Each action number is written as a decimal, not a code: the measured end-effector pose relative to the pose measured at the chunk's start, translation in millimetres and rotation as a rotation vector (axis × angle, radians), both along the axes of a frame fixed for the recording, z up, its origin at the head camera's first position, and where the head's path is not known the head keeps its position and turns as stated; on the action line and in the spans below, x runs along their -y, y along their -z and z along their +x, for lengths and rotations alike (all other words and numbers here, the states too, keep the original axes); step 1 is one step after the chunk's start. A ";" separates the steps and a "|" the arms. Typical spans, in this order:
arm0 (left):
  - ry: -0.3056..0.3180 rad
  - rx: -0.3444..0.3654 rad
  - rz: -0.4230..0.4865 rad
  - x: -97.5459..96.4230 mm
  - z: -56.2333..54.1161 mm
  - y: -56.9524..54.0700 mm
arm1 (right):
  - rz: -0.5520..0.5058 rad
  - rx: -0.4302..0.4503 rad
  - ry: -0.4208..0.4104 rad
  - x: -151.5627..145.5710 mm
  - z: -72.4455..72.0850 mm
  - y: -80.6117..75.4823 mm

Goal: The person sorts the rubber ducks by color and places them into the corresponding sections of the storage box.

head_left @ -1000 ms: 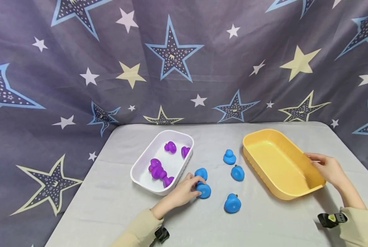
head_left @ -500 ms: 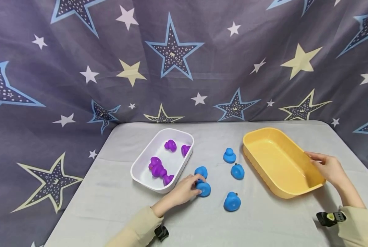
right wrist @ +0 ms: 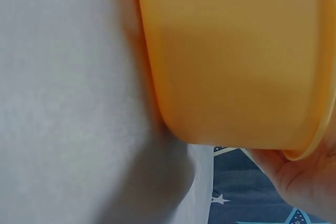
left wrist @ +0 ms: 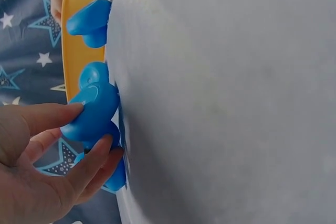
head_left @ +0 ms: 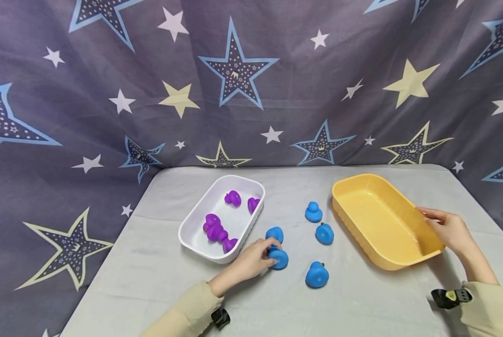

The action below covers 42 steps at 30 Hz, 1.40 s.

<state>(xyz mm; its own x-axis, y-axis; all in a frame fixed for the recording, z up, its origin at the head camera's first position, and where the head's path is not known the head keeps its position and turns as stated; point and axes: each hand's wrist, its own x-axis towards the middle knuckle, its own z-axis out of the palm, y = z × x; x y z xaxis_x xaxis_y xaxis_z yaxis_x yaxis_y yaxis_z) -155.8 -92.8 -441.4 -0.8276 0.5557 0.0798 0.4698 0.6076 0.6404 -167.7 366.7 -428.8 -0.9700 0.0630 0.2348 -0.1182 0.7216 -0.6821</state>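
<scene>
My left hand (head_left: 253,258) pinches a blue rubber duck (head_left: 280,259) between thumb and fingertips, low over the grey tabletop. In the left wrist view, the fingers sit on both sides of this blue duck (left wrist: 97,109). Right behind it lies another blue duck (head_left: 274,234), partly covered by the fingers. At the right, my right hand (head_left: 450,229) grips the long side rim of a yellow tray (head_left: 363,241). The right wrist view has the yellow tray's wall (right wrist: 236,77) up close, with part of the right hand (right wrist: 310,182) at its rim.
A white tray (head_left: 194,220) with several purple ducks (head_left: 215,230) stands left of the left hand. Between the trays lie three more blue ducks (head_left: 317,275) on the grey cloth (head_left: 293,309). A star-patterned curtain (head_left: 293,93) hangs behind the table.
</scene>
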 end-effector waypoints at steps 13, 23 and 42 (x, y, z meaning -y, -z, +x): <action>0.033 -0.021 0.037 3.0 2.0 -2.4 | -0.006 0.003 0.011 -0.2 0.6 1.3; 0.029 -0.002 0.144 -7.0 -0.4 -16.4 | -0.009 -0.020 0.002 -0.8 1.1 2.6; 0.025 0.005 0.221 -38.6 -11.6 -31.1 | -0.012 0.034 0.007 -0.1 2.2 4.0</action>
